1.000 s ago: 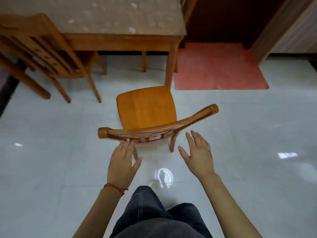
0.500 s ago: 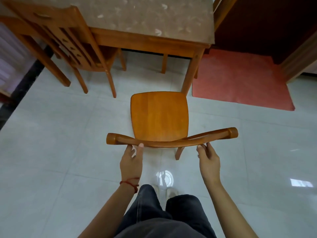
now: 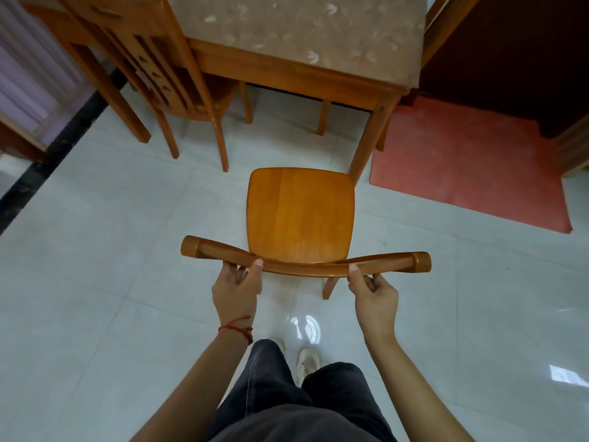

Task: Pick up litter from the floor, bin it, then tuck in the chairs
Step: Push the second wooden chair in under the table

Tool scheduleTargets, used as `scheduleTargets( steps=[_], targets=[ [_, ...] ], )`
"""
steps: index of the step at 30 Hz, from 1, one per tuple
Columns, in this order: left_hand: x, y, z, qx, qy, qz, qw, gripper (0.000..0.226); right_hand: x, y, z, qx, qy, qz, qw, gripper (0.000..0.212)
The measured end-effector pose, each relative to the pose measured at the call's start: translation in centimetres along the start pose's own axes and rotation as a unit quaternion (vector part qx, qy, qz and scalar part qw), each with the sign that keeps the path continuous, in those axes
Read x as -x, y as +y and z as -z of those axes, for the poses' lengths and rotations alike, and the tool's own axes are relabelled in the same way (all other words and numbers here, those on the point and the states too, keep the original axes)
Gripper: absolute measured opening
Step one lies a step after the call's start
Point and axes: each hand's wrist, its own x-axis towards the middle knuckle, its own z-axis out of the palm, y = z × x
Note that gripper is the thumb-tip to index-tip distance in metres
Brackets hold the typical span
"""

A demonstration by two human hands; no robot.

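Head view | left hand [image 3: 235, 290] and right hand [image 3: 373, 296] grip chair [image 3: 301, 215] top rail | chair faces counter [image 3: 296, 30] corner, not tucked

Soft even light, floor [image 3: 95, 282] glare, edge distortion.

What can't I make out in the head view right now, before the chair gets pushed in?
- Left hand and right hand: fingertips hidden behind the chair's top rail, so grip depth is unclear.
- Chair legs: mostly hidden under the seat.
- Table: far side cut off by the top edge.
- Second chair: top cut off.
- Bin and litter: none in view.
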Motion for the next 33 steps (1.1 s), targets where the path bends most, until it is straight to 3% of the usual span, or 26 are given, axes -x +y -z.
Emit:
scheduleTargets(
  steps=[5,10,15,21,25,33],
  targets=[
    [-0.4,0.3,-1.0,0.017,0.027,-0.010,0.999,0.022,-1.4,0.2,-0.1,0.018,-0.005,0.003,1.000,0.017],
    [-2.5,0.9,-2.1,0.022,0.038,0.000,0.999,0.011,-3.7,-0.6,-1.1,0.024,-0.011,0.001,1.000,0.024],
    [-6.0,2.4,-3.1,0.018,0.048,0.000,0.999,0.017,-6.6,-2.0,-3.5,0.030,-0.009,-0.002,1.000,0.028],
    [-11.6,4.3,-4.4,-0.003,0.050,-0.016,0.999,0.013,-10.8,-4.1,-7.3,0.027,0.001,0.002,1.000,0.031],
    [-16.1,6.0,-5.2,-0.041,0.041,-0.033,0.998,0.028,-13.7,-6.0,-10.5,0.024,0.010,-0.001,1.000,0.030],
    [-26.4,10.4,-6.3,-0.071,0.004,-0.055,0.996,0.019,-19.9,-10.2,-17.8,0.023,0.039,-0.015,0.999,0.026]
  ],
)
